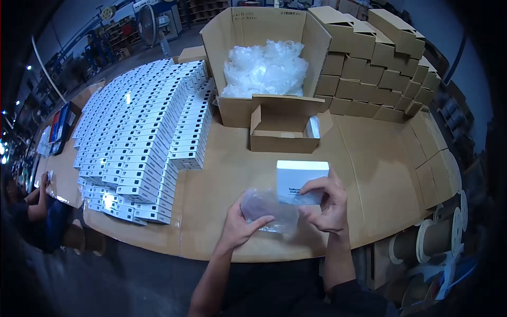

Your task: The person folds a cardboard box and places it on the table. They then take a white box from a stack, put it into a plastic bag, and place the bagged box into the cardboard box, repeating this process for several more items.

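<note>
My left hand (238,226) is closed on a clear plastic bag (274,211), its thumb lying across the film. In my right hand (328,203) is a small white box (301,174) with dark print on its front, gripped between thumb and fingers. The box's lower edge overlaps the bag's upper right side in this view. Just beyond the hands stands an open brown carton (282,143) with its lid flap up. Something white (313,127) shows inside that carton at its right end.
Many white boxes (142,137) are stacked on the left of the cardboard-covered table (222,190). Behind the small carton, a large carton (237,111) holds a heap of clear plastic bags (266,68). Brown cartons (364,74) are piled at the back right. A person (34,211) sits at far left.
</note>
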Demonstrator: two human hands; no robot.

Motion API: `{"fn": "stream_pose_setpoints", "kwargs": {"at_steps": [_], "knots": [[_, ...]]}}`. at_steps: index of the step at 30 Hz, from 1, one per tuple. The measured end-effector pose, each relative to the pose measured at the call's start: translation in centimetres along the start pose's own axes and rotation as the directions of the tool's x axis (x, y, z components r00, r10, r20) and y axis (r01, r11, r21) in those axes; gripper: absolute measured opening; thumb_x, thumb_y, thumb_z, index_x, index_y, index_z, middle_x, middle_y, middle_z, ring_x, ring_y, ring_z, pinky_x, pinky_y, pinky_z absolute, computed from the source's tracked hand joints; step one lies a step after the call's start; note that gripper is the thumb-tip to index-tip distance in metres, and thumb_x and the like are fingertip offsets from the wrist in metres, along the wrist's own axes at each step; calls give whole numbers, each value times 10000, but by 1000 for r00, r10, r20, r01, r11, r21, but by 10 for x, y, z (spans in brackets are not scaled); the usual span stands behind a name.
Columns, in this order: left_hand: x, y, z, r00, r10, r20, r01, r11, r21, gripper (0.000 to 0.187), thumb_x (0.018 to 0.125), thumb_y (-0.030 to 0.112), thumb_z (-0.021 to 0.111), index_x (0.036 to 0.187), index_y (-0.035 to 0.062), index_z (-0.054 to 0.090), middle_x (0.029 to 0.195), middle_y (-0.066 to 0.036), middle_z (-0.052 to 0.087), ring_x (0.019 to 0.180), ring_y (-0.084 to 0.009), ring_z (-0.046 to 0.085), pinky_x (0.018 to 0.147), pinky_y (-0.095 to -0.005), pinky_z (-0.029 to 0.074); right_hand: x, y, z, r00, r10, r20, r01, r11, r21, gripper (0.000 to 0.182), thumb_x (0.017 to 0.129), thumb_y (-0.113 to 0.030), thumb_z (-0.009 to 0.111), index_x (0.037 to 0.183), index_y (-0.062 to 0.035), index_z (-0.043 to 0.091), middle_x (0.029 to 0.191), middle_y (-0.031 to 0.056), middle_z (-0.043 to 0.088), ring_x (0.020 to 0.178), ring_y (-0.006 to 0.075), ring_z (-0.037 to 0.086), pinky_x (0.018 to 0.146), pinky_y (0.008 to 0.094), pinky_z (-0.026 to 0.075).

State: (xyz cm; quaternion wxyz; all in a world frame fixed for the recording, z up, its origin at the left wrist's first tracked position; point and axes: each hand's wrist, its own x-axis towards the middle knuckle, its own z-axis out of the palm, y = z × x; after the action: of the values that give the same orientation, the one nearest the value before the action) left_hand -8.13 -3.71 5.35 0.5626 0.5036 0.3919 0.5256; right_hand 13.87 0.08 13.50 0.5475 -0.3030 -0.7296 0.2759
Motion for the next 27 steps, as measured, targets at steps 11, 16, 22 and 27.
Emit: {"fn": "stream_pose_setpoints", "kwargs": {"at_steps": [11,16,22,27], "knots": [[-1,-20,4,995,-4,-100,8,999,39,576,783,39,901,1189,-21,497,1107,-138,671,1048,-166,669,920,-305,553,-6,16,17,959,283,-20,-283,958,-35,132,884,-10,710,1017,-12,710,1063,114,618,971,204,616,847,322,490],[2,-23,7,997,-1,-76,-1,999,-36,621,786,28,894,1241,-28,476,1131,-159,683,1085,-188,682,934,-318,567,4,10,14,967,223,122,-244,950,196,438,1032,-308,551,1272,36,681,1111,149,633,1119,251,610,1000,357,457],[2,-14,-1,998,-51,-24,51,999,-19,674,795,20,883,1314,-34,458,1167,-167,684,1095,-197,687,941,-328,576,4,19,10,959,249,135,-276,931,238,465,975,-246,633,1353,25,642,1259,171,614,1223,271,597,1055,373,448],[3,-10,-2,999,-37,19,38,998,-57,683,798,28,883,1329,-36,458,1206,-166,668,1124,-206,673,957,-331,569,6,12,19,938,304,168,-318,946,64,594,785,29,777,1362,-45,658,1230,160,632,1162,230,636,984,326,502]]}}
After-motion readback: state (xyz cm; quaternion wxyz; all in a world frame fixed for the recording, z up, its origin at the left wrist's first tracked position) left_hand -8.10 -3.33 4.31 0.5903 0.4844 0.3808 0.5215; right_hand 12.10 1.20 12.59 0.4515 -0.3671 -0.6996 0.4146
